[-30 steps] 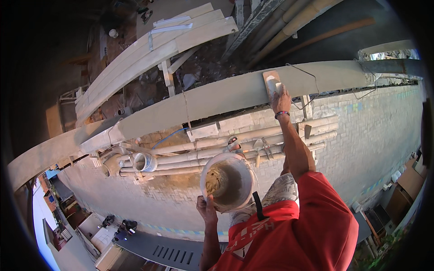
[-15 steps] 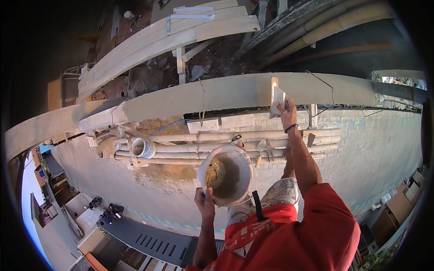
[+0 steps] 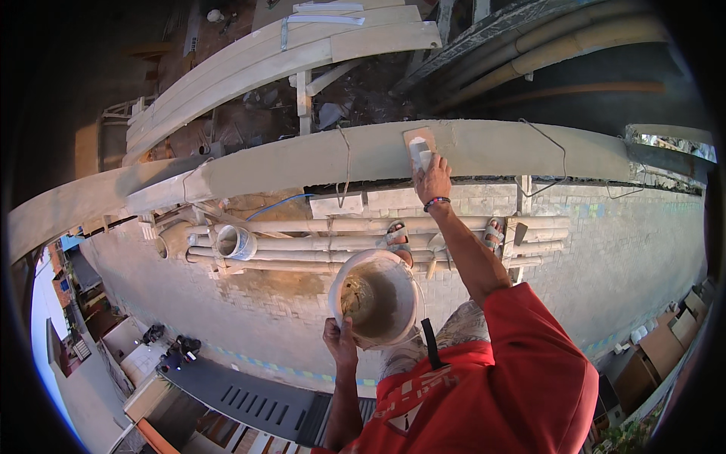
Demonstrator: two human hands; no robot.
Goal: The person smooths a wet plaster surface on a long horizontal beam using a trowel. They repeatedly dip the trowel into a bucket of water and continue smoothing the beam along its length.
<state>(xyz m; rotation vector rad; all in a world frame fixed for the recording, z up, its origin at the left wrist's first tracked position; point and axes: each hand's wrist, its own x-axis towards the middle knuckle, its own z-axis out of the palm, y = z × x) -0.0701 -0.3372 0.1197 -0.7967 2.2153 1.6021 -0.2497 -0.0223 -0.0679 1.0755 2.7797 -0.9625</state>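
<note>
My left hand (image 3: 340, 338) grips the rim of a pale bucket (image 3: 413, 299), its thumb over the edge. Greyish wet mortar (image 3: 378, 303) lies inside the bucket, with a browner patch toward the left. Out ahead, my right hand (image 3: 433, 181) is closed on the handle of a plastering float (image 3: 420, 144). The float's flat board rests against the smooth grey face of a long beam (image 3: 280, 160). Bent wire clamps (image 3: 556, 155) hang around this beam on both sides of my right hand.
Below me, bamboo poles (image 3: 302, 246) form a platform where my sandalled feet (image 3: 397, 234) stand. A second bucket (image 3: 237, 242) sits on its left part. A trowel (image 3: 436, 244) lies near my feet. Paving (image 3: 605, 257) stretches underneath. Long boards (image 3: 363, 45) rise beyond the beam.
My right hand has moved left along the beam with the float, which has turned from edge-on to flat against the surface. The bucket in my left hand has barely shifted.
</note>
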